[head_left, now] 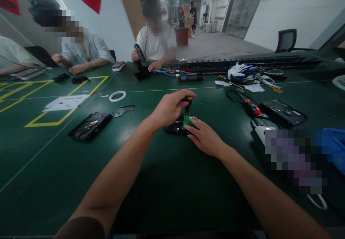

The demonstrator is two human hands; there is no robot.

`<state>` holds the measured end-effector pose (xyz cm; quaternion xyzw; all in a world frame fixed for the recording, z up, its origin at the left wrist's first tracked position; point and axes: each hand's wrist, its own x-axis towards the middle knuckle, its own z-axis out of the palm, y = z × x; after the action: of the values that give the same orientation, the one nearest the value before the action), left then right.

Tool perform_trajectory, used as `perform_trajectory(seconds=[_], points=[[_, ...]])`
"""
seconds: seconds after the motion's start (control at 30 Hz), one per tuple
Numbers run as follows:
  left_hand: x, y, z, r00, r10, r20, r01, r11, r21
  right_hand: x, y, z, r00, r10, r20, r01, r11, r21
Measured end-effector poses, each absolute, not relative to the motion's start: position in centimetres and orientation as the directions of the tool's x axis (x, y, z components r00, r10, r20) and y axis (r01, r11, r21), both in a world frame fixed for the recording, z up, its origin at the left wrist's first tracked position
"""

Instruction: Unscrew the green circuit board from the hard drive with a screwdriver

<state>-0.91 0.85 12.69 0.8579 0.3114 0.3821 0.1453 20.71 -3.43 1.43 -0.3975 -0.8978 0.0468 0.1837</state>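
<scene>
Left hand point(169, 108) clasps screwdriver point(188, 102), right hand point(205, 137) lies open on drive point(175, 126) atop green table point(161, 185).

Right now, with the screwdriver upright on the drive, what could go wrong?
1. The screwdriver in the left hand could slip and gouge the green board.
2. The right hand lies close beside the tip, so a slip might jab its fingers.
3. The drive is only pressed flat to the table; it may twist.
</scene>
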Motion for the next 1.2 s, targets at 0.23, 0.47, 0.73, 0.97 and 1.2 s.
perform_trajectory(seconds=[0.23, 0.47, 0.73, 0.97, 1.2], points=[[-1.17, 1.02, 12.9, 0.524, 0.608, 0.596, 0.471, -0.79, 0.392, 20.61, -3.53, 1.58, -0.624, 0.719, 0.307, 0.693, 0.69, -0.208], [-1.16, 0.74, 12.91, 0.492, 0.645, 0.585, 0.521, -0.756, 0.396, 20.73, -3.49, 1.41, -0.618, 0.723, 0.31, 0.691, 0.687, -0.225], [-1.11, 1.02, 12.62, 0.436, 0.674, 0.596, 0.553, -0.723, 0.413, 20.78, -3.37, 1.24, -0.615, 0.724, 0.313, 0.684, 0.687, -0.246], [-1.26, 0.96, 12.94, 0.538, 0.611, 0.581, 0.468, -0.789, 0.398, 20.71, -3.45, 1.28, -0.614, 0.727, 0.305, 0.696, 0.682, -0.225], [-1.3, 1.31, 12.56, 0.554, 0.601, 0.576, 0.445, -0.798, 0.405, 20.59, -3.54, 1.41, -0.612, 0.729, 0.306, 0.7, 0.68, -0.22]])
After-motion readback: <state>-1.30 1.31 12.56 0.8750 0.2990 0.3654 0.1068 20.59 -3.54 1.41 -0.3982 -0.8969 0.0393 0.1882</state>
